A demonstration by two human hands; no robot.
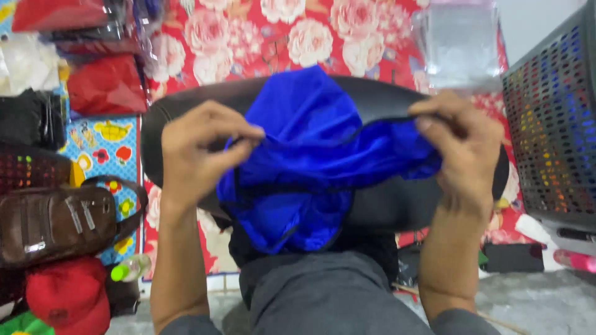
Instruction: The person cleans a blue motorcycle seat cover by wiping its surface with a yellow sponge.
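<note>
A shiny blue cloth [310, 161] with dark trim lies bunched over a round black cushion-like pad [372, 102] in front of me. My left hand [202, 149] pinches the cloth's left edge between thumb and fingers. My right hand [462, 146] grips the right edge of the cloth against the pad's rim. The cloth's lower part hangs down toward my grey-trousered lap [323, 291].
A red floral mat [273, 37] lies beneath. At left are red packaged items [105, 84], a brown bag [53, 223], a red cap [68, 294] and a small bottle [130, 268]. A grey perforated basket [552, 130] stands at right, a clear plastic bag [459, 46] behind.
</note>
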